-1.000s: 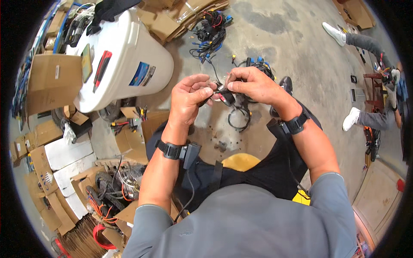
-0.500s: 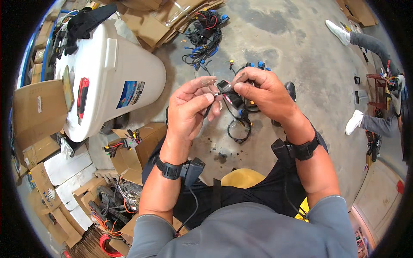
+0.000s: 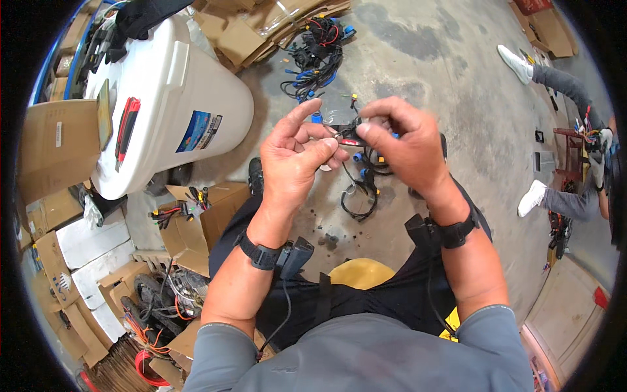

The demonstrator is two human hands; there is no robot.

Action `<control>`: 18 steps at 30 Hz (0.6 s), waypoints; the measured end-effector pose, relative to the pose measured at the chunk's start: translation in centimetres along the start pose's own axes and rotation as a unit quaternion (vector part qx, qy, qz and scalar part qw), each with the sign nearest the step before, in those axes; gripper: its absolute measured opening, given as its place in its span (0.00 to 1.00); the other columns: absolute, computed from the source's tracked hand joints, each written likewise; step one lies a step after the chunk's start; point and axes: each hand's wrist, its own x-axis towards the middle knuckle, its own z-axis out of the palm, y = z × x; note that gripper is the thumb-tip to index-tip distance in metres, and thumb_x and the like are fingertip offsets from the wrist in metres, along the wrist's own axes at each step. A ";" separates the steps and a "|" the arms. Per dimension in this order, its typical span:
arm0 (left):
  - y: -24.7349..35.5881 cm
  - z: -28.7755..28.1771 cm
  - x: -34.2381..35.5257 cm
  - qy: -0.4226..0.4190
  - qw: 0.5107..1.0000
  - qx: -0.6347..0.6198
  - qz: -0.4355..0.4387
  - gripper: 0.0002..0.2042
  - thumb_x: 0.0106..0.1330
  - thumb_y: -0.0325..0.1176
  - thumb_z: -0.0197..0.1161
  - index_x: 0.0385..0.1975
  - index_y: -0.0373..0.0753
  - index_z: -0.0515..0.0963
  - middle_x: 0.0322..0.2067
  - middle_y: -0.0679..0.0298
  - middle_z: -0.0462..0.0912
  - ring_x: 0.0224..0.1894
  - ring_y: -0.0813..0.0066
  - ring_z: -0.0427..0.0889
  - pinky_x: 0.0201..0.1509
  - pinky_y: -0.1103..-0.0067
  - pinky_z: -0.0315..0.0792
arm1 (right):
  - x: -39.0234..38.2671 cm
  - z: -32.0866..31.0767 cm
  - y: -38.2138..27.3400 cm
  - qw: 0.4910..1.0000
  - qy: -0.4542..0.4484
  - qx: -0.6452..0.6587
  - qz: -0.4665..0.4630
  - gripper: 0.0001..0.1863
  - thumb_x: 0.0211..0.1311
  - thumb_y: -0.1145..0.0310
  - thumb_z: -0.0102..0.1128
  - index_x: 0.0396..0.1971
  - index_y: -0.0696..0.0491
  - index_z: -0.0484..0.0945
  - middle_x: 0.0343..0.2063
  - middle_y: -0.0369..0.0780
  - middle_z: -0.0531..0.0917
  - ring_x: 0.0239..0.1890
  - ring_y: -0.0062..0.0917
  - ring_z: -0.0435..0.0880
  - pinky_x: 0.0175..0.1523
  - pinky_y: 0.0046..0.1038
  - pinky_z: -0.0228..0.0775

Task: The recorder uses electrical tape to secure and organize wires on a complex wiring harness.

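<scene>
In front of my body, my left hand (image 3: pixel 297 153) pinches the end of a thin black cable between thumb and fingers, its index finger raised. My right hand (image 3: pixel 408 144) is just to the right, thumb and index finger pressed together, slightly blurred; what sits between those tips is too small to make out. Behind and below the fingertips shows a black piece with a red patch (image 3: pixel 350 142), partly covered by my hands. Lower down, a looped black cable (image 3: pixel 357 214) with blue and yellow connectors lies on the floor.
A large white lidded bucket (image 3: pixel 222 98) stands at left, a red-and-black utility knife (image 3: pixel 127 134) on its lid. A cable bundle (image 3: pixel 317 55) lies ahead near flattened cardboard (image 3: pixel 245 42). Open boxes (image 3: pixel 225 206) stand at left. Another person's legs (image 3: pixel 565 81) extend in from the right.
My right fingertips have moved slightly away from the left ones. My left index finger has lifted and straightened, while its thumb remains pressed on the cable end.
</scene>
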 end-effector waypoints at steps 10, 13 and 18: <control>-0.8 0.5 -0.7 -0.016 0.995 0.095 0.026 0.26 0.61 0.15 0.58 0.62 0.34 0.67 0.35 0.59 0.84 0.31 0.79 0.82 0.32 0.84 0.76 | 0.5 1.7 0.0 0.996 -0.033 -0.012 -0.083 0.06 0.54 0.75 0.66 0.29 0.62 0.79 0.21 0.39 0.80 0.20 0.17 0.79 0.27 0.21 0.71; -0.8 1.0 -0.9 -0.023 0.990 0.132 0.035 0.28 0.62 0.15 0.59 0.63 0.33 0.65 0.35 0.56 0.84 0.30 0.77 0.82 0.28 0.85 0.74 | 0.5 1.6 0.1 0.999 -0.041 0.018 -0.013 0.07 0.55 0.73 0.65 0.27 0.62 0.78 0.19 0.39 0.81 0.21 0.17 0.79 0.27 0.21 0.72; -0.9 1.2 -0.9 -0.057 0.977 0.196 0.062 0.27 0.62 0.14 0.56 0.63 0.34 0.66 0.37 0.56 0.84 0.32 0.78 0.82 0.32 0.84 0.75 | 0.6 0.9 -0.4 0.995 -0.044 0.052 0.072 0.10 0.57 0.70 0.62 0.27 0.63 0.78 0.18 0.39 0.81 0.21 0.15 0.78 0.26 0.21 0.71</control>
